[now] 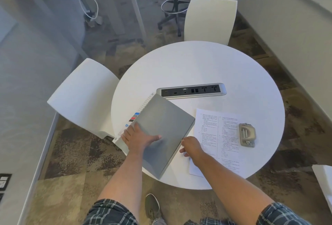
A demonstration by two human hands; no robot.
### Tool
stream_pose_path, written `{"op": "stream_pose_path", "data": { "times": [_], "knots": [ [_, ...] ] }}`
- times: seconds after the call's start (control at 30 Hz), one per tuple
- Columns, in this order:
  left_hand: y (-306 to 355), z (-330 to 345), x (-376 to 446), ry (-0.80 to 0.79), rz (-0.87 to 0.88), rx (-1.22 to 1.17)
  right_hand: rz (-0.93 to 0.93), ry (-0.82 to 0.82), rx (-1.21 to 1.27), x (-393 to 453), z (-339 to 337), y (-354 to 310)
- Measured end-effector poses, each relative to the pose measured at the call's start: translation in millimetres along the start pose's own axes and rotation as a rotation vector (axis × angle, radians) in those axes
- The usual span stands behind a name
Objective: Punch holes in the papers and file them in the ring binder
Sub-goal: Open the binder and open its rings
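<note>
A closed grey ring binder lies slanted on the left part of the round white table, its near corner past the table's edge. My left hand rests flat on the binder's cover near the spine, fingers spread. My right hand touches the binder's right edge, fingers curled at the cover's rim; whether it grips the rim I cannot tell. Printed papers lie to the right of the binder. A beige hole punch sits on the papers' right edge.
A power and data socket strip is set in the table behind the binder. White chairs stand at the left and at the far side. My shoe is on the carpet below the table's near edge.
</note>
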State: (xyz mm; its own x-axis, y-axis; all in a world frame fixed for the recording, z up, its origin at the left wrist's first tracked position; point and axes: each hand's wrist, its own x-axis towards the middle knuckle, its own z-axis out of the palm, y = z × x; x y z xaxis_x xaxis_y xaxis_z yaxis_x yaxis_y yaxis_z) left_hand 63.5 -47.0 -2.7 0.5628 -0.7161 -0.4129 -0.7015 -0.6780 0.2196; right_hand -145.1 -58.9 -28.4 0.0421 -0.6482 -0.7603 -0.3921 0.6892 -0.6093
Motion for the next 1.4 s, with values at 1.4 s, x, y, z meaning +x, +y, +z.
{"op": "stream_pose_path", "data": {
  "times": [1.4],
  "knots": [
    [-129,-23,-62,0.376,0.683,0.003,-0.481,0.064,0.649,-44,40,-98]
  ]
}}
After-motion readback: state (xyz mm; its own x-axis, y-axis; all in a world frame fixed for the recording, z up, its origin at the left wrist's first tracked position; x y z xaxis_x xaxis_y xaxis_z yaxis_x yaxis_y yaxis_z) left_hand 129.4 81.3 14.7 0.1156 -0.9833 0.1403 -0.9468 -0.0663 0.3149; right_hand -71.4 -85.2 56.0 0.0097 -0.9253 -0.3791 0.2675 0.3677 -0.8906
